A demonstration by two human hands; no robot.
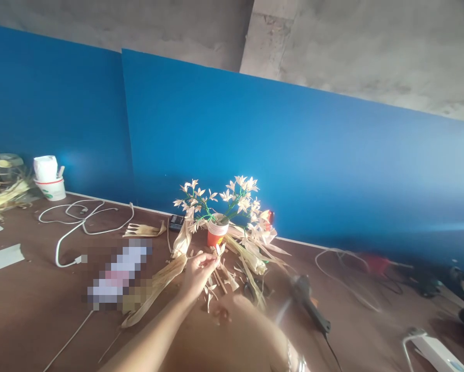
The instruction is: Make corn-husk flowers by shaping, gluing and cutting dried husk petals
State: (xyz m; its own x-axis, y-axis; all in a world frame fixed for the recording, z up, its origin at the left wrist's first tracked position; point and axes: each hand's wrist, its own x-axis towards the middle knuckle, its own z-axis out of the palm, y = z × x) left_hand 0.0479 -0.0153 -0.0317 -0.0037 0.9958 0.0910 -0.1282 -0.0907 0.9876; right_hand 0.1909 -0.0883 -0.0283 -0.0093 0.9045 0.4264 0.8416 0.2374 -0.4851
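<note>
My left hand (pixel 201 268) is closed in a pinch on a small pale husk flower (pixel 219 250), just in front of an orange and white cup (pixel 216 235). Green-stemmed branches of husk flowers (pixel 244 199) stand up out of that cup. Low at the table's middle is my right hand (pixel 235 310), smeared by motion, so its fingers cannot be made out. Dried corn husks (pixel 251 256) and cut husk pieces (pixel 230 281) lie around both hands. To the right of my right hand rests a dark glue gun (pixel 309 305) with a cord.
A white cable (pixel 84 219) curls across the left side, near a blurred-out phone-like object (pixel 119 271). Paper cups (pixel 49 181) and more husks (pixel 7 199) stand far left. A blue partition (pixel 255 144) closes off the back. A white power strip (pixel 437 351) lies front right.
</note>
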